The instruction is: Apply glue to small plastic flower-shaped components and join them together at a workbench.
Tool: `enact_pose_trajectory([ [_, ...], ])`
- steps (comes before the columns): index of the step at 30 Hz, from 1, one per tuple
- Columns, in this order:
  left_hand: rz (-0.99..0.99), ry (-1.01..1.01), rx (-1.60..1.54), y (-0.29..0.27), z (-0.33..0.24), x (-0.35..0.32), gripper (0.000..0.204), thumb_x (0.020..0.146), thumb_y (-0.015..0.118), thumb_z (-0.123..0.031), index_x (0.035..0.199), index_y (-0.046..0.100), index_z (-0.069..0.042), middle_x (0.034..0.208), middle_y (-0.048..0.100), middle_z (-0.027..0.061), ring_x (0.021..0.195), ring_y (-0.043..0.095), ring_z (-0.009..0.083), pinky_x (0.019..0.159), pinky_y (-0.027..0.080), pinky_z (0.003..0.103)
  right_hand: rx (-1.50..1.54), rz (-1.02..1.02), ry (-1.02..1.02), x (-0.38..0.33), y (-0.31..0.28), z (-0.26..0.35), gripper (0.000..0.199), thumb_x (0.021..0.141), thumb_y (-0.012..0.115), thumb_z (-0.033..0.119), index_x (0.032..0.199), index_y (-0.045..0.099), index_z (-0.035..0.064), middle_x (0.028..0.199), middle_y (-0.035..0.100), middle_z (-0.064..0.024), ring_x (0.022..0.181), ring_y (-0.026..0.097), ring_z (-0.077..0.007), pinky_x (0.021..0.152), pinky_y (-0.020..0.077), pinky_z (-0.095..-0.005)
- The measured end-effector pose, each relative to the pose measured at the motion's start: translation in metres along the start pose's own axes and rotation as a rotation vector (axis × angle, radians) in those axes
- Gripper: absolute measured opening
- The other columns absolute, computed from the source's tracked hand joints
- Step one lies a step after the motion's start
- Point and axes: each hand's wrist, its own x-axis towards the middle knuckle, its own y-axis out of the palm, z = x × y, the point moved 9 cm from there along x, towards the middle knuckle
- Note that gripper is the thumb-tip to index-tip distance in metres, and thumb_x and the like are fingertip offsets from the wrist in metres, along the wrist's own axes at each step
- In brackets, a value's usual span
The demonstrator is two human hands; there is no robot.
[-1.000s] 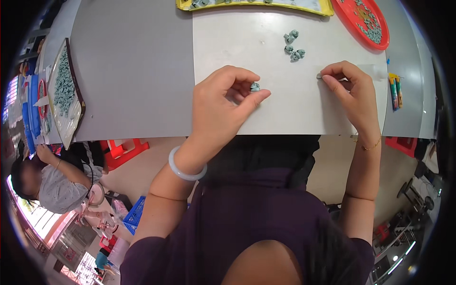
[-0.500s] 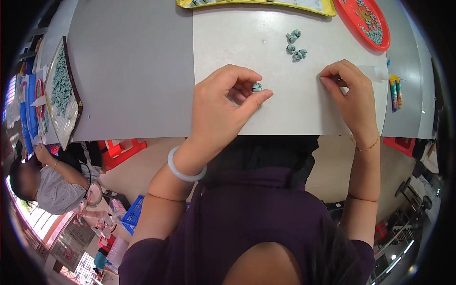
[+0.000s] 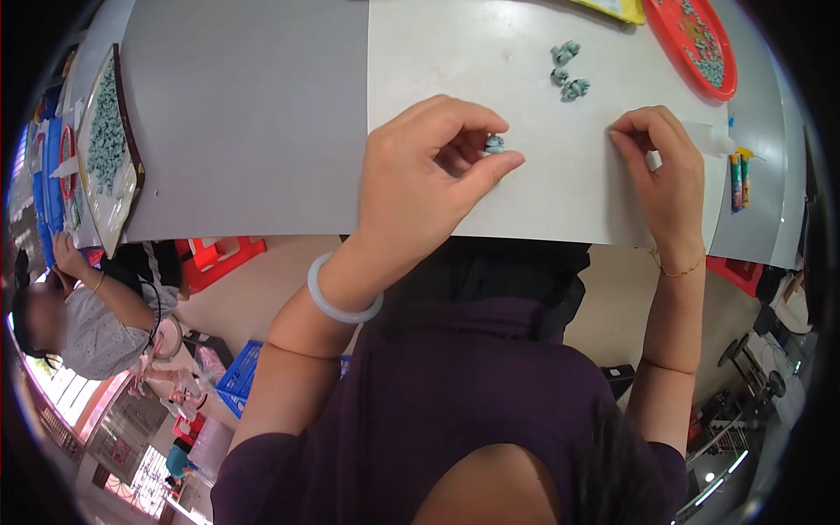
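Observation:
My left hand (image 3: 426, 171) pinches a small grey-green bead piece (image 3: 495, 143) between thumb and fingers, just above a white sheet (image 3: 525, 96) on the grey table. To the right, my right hand (image 3: 663, 171) rests on the same sheet with fingers curled around a small white bottle (image 3: 710, 138) whose end sticks out to the right. A little cluster of similar grey-green pieces (image 3: 566, 70) lies on the sheet beyond both hands.
A red tray (image 3: 691, 44) with several small pieces sits at the far right, a yellow tray edge (image 3: 617, 9) at the top. Coloured pens (image 3: 739, 179) lie by the right edge. A dark tray of green pieces (image 3: 107, 144) stands at the left. Another person (image 3: 83, 319) sits lower left.
My right hand has shifted slightly and curled down onto the sheet. My left hand keeps the same piece pinched in nearly the same spot.

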Motion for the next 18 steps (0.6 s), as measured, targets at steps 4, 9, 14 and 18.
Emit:
enact_pose_trajectory([
  [4, 0.002, 0.01, 0.003, 0.0, 0.001, -0.002, 0.019, 0.065, 0.073, -0.001, 0.081, 0.063, -0.002, 0.071, 0.057, 0.0011, 0.062, 0.052, 0.0065, 0.054, 0.043, 0.018, -0.076, -0.005, -0.051, -0.001, 0.002, 0.002, 0.009, 0.075, 0.059, -0.005, 0.082, 0.053, -0.002, 0.077, 0.054, -0.007, 0.065, 0.052, -0.017, 0.06, 0.0433, -0.0246],
  [9, -0.008, 0.029, 0.005, -0.002, 0.003, -0.001, 0.019, 0.065, 0.074, -0.001, 0.081, 0.063, -0.002, 0.072, 0.058, 0.0015, 0.063, 0.053, 0.0069, 0.055, 0.044, 0.018, -0.173, 0.0, -0.201, -0.001, 0.008, 0.018, 0.01, 0.076, 0.058, -0.005, 0.085, 0.053, -0.0019, 0.08, 0.054, -0.0077, 0.065, 0.052, -0.0175, 0.061, 0.0435, -0.0242],
  [14, 0.022, 0.053, 0.081, -0.003, 0.0, -0.002, 0.018, 0.065, 0.074, -0.001, 0.081, 0.064, -0.001, 0.073, 0.06, 0.0028, 0.062, 0.055, 0.0074, 0.055, 0.045, 0.018, 0.375, 0.037, 0.006, -0.005, 0.027, 0.028, 0.007, 0.081, 0.055, -0.004, 0.088, 0.051, -0.0029, 0.084, 0.052, -0.0042, 0.073, 0.051, -0.0105, 0.066, 0.0431, -0.0218],
  [18, 0.036, 0.117, 0.078, -0.002, -0.002, -0.004, 0.018, 0.065, 0.072, 0.001, 0.081, 0.064, 0.0, 0.074, 0.061, 0.0048, 0.062, 0.058, 0.0091, 0.055, 0.047, 0.019, 0.556, -0.008, -0.041, 0.003, 0.041, 0.06, 0.008, 0.075, 0.06, -0.004, 0.08, 0.056, 0.0004, 0.073, 0.056, -0.0041, 0.064, 0.053, -0.0121, 0.059, 0.0429, -0.0223],
])
